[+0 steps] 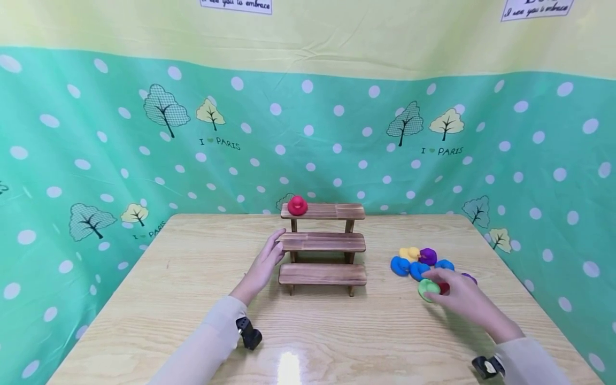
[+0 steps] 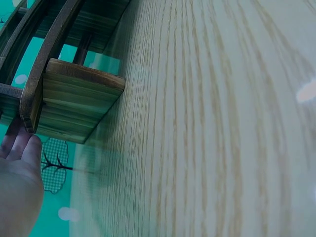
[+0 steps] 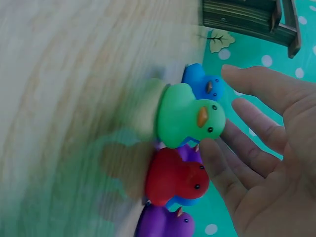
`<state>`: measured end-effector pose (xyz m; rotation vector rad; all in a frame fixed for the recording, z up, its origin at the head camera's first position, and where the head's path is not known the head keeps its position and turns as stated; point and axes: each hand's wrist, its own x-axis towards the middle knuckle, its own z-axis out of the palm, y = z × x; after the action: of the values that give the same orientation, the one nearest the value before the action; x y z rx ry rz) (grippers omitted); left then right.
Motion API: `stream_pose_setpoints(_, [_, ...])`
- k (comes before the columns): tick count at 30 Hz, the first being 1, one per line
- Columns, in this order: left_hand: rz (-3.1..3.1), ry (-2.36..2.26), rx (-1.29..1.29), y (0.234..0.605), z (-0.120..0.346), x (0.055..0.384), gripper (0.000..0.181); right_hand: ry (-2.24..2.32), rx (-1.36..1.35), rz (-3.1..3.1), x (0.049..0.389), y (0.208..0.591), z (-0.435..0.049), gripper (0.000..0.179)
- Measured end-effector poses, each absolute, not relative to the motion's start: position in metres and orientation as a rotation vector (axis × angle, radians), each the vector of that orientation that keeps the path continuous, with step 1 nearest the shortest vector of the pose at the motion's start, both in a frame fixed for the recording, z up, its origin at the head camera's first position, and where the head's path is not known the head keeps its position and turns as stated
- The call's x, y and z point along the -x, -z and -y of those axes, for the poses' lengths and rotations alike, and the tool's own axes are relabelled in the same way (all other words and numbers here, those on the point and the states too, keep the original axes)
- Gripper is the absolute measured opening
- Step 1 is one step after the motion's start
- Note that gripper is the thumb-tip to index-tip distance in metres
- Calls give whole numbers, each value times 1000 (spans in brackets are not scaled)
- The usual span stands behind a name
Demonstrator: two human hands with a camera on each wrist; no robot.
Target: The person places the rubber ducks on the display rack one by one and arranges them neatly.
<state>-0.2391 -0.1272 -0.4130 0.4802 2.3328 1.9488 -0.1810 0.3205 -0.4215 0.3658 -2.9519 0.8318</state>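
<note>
My left hand (image 1: 263, 263) is at the left end of a three-tier wooden shelf (image 1: 322, 274), its fairly straight fingertips right at the middle board's edge. The left wrist view shows those fingers (image 2: 19, 143) by the end of a board. On the right, my right hand (image 1: 459, 295) is over a green rubber duck (image 1: 428, 289), thumb and fingers spread about it. In the right wrist view the green duck stands upright on the table, close to the fingertips. A red duck (image 3: 173, 177) and a purple duck (image 3: 163, 222) stand beside it.
A pinkish-red duck (image 1: 297, 206) sits at the left of the top board. Behind the green duck cluster several more: blue (image 1: 399, 266), yellow (image 1: 409, 253) and purple (image 1: 428, 256). The wooden table (image 1: 202, 240) backs onto a green dotted curtain (image 1: 308, 117).
</note>
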Motion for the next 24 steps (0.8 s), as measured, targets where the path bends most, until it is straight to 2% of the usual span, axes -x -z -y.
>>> stream_pose_setpoints(8, [-2347,-1951,-488,414,127,240,50,-834,-376,2949,182,432,-324,42])
stream_pose_setpoints(15, [-2341,-1984,-469,441,129,257,50,-849,-346,2981,183,434,-324,47])
stream_pose_setpoints(24, [-2374,-1980,-469,448,130,261,51,-821,-382,2999,184,435,-322,50])
